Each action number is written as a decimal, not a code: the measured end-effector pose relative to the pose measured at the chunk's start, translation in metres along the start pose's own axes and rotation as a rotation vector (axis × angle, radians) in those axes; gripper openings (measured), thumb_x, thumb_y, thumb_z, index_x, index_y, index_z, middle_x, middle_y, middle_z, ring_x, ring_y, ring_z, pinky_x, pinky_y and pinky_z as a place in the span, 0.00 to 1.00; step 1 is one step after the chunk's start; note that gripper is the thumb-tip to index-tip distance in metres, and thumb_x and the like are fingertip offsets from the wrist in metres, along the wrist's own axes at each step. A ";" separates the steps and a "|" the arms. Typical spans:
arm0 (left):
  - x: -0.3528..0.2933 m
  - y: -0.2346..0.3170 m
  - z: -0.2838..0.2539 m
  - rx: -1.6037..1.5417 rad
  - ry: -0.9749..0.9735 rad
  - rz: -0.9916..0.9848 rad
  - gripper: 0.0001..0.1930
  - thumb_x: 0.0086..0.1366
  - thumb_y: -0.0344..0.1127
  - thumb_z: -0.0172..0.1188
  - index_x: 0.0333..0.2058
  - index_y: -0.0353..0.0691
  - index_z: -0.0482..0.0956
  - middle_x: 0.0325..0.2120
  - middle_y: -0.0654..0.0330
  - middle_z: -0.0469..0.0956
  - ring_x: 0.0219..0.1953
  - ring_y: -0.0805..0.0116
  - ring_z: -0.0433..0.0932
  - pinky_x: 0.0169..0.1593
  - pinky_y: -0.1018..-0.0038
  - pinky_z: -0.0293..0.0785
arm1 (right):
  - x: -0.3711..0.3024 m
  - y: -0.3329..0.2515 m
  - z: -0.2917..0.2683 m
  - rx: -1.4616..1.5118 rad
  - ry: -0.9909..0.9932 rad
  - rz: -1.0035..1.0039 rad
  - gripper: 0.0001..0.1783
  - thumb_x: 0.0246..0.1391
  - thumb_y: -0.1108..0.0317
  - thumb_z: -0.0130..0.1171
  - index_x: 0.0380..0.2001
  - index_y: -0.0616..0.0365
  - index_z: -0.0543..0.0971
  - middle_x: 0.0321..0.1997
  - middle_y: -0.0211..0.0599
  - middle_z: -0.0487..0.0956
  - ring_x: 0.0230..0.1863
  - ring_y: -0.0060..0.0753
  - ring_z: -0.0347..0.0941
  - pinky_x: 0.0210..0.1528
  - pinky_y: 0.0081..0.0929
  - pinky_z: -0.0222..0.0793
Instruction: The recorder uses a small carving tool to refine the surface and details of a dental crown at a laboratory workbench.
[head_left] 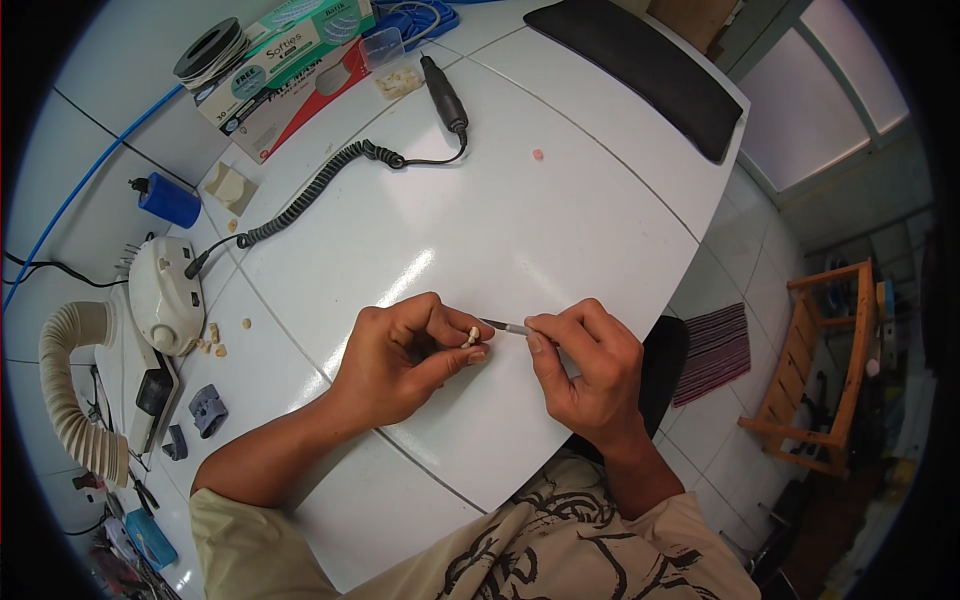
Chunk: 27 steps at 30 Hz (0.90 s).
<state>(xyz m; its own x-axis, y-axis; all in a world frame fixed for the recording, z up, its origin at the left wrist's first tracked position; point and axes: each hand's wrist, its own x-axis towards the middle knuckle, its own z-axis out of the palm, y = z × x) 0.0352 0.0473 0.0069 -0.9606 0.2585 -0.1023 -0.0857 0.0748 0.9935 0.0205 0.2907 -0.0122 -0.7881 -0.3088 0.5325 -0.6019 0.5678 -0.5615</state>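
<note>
Over the near part of the white tabletop [450, 440], my left hand [395, 355] pinches a small cream-coloured, tooth-like piece [473, 337] between thumb and fingertips. My right hand [592, 365] grips the pale handle of a slim knife [515, 329] just to the right of it. The knife's dark, pointed blade aims left at the fingertips of my left hand, close to the piece. Whether the blade touches the piece I cannot tell. Part of the piece is hidden by my fingers.
A rotary handpiece [443, 95] lies at the back, its coiled cord [310, 190] running to a white control unit [165, 295]. Left of me are a ribbed hose [75, 385] and a grey block [208, 411]. A mask box [285, 75] and clear container [385, 52] stand behind.
</note>
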 end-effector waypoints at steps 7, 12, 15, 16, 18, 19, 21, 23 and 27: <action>0.000 0.000 -0.001 -0.005 -0.006 0.011 0.09 0.69 0.18 0.71 0.31 0.31 0.78 0.42 0.48 0.90 0.49 0.67 0.89 0.55 0.68 0.88 | 0.000 0.000 -0.001 -0.023 -0.026 -0.003 0.07 0.55 0.72 0.75 0.38 0.55 0.89 0.28 0.30 0.78 0.21 0.30 0.72 0.26 0.31 0.65; 0.001 -0.010 -0.001 -0.106 -0.010 0.074 0.10 0.69 0.20 0.73 0.42 0.32 0.78 0.43 0.51 0.89 0.49 0.67 0.89 0.56 0.68 0.88 | 0.000 0.001 -0.001 -0.010 -0.025 0.001 0.07 0.55 0.72 0.75 0.38 0.55 0.88 0.28 0.30 0.78 0.21 0.30 0.72 0.26 0.32 0.66; 0.001 -0.007 0.000 -0.105 0.001 0.051 0.16 0.68 0.21 0.73 0.50 0.31 0.77 0.43 0.52 0.88 0.48 0.68 0.89 0.56 0.69 0.87 | 0.000 0.000 -0.001 0.016 -0.022 0.019 0.07 0.55 0.72 0.74 0.38 0.55 0.88 0.28 0.30 0.78 0.21 0.31 0.73 0.27 0.32 0.66; 0.001 -0.004 0.000 -0.105 0.002 0.051 0.16 0.68 0.21 0.73 0.50 0.31 0.77 0.43 0.52 0.88 0.48 0.68 0.89 0.56 0.69 0.87 | 0.000 0.001 -0.001 0.016 -0.023 0.020 0.07 0.55 0.72 0.74 0.37 0.55 0.88 0.28 0.30 0.78 0.21 0.31 0.73 0.27 0.32 0.66; 0.001 -0.001 0.001 -0.061 0.005 0.038 0.17 0.68 0.22 0.74 0.52 0.30 0.79 0.42 0.54 0.88 0.47 0.69 0.89 0.55 0.70 0.87 | 0.000 0.001 -0.001 0.014 -0.025 0.022 0.06 0.55 0.72 0.74 0.37 0.55 0.88 0.28 0.30 0.78 0.21 0.31 0.73 0.27 0.32 0.66; 0.001 -0.003 0.001 -0.061 0.005 0.038 0.17 0.68 0.22 0.74 0.52 0.30 0.79 0.42 0.54 0.88 0.47 0.69 0.89 0.55 0.70 0.87 | 0.000 0.002 -0.002 0.012 -0.027 0.018 0.07 0.55 0.72 0.74 0.37 0.55 0.88 0.28 0.30 0.78 0.21 0.31 0.73 0.27 0.32 0.66; 0.001 -0.007 -0.001 0.034 -0.017 0.086 0.16 0.67 0.23 0.76 0.51 0.31 0.82 0.41 0.56 0.88 0.45 0.71 0.89 0.52 0.72 0.87 | 0.000 0.002 -0.002 0.013 -0.029 0.013 0.07 0.55 0.72 0.75 0.37 0.55 0.89 0.28 0.30 0.78 0.21 0.31 0.72 0.26 0.32 0.65; 0.000 -0.006 -0.001 0.051 -0.009 0.089 0.15 0.67 0.24 0.76 0.49 0.32 0.83 0.40 0.57 0.89 0.44 0.71 0.89 0.50 0.73 0.87 | -0.001 0.002 -0.004 0.030 -0.050 -0.006 0.07 0.54 0.71 0.75 0.37 0.55 0.89 0.28 0.30 0.78 0.21 0.30 0.72 0.26 0.31 0.65; 0.000 0.001 -0.003 0.111 -0.042 0.021 0.15 0.66 0.19 0.75 0.49 0.31 0.83 0.42 0.56 0.87 0.49 0.69 0.88 0.54 0.71 0.86 | -0.001 0.003 -0.005 0.034 -0.056 -0.016 0.07 0.54 0.71 0.76 0.37 0.54 0.90 0.28 0.29 0.79 0.21 0.30 0.72 0.26 0.31 0.65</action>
<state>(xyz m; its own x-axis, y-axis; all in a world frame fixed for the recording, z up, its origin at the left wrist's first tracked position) 0.0342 0.0442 0.0079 -0.9499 0.3006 -0.0854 -0.0331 0.1748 0.9841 0.0199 0.2959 -0.0112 -0.7840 -0.3599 0.5058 -0.6174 0.5369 -0.5749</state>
